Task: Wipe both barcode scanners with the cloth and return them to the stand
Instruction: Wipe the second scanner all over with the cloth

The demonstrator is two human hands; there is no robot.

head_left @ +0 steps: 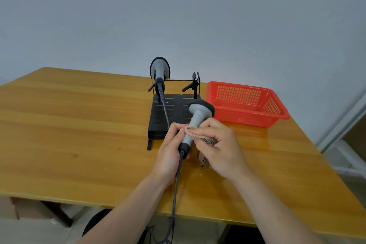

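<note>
On the table (79,134), a red basket (237,93) sits just right of the black stand (158,113), whose left cradle holds one scanner (159,69). The left hand (168,154) grips the second scanner (198,115) by its handle, in front of the stand. The right hand (219,148) pinches the cloth (208,140) against it (the fingers hide most of the cloth).

The right hand (221,150) is covering most of the cloth (199,136), and the left hand (169,151) is hiding part of the handle of the held scanner (198,114). Its cable (174,200) is running out of frame at 6 o'clock, and the hands are screening the 5 o'clock corner of the stand (158,117).
</note>
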